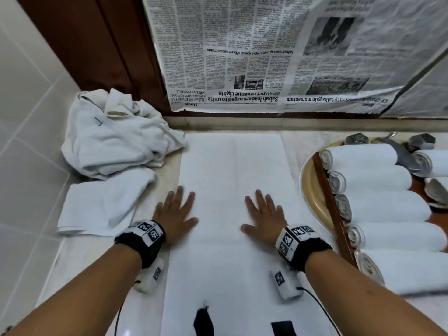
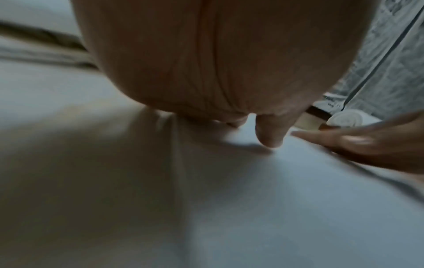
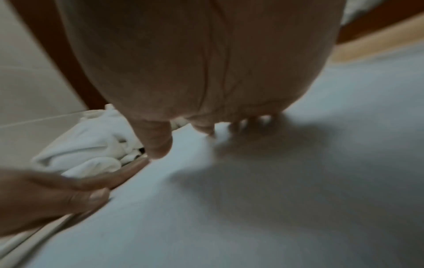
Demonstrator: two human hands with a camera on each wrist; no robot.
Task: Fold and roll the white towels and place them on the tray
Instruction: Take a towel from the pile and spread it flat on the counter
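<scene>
Both palms flat on the spread towel
Left hand and right hand lie fingers splayed, grasping nothing; rolled towels fill the tray alongside.

Quick tally of the counter: 1 white towel spread flat in the middle, with 2 hands on it, the left hand and the right hand. 1 loosely folded towel sits off to the left, with 1 crumpled heap of towels behind it; can't tell how many are in that heap. On the tray I count 5 rolled towels in the near row, plus at least 1 more roll behind. 1 sheet of newspaper hangs at the back.
</scene>
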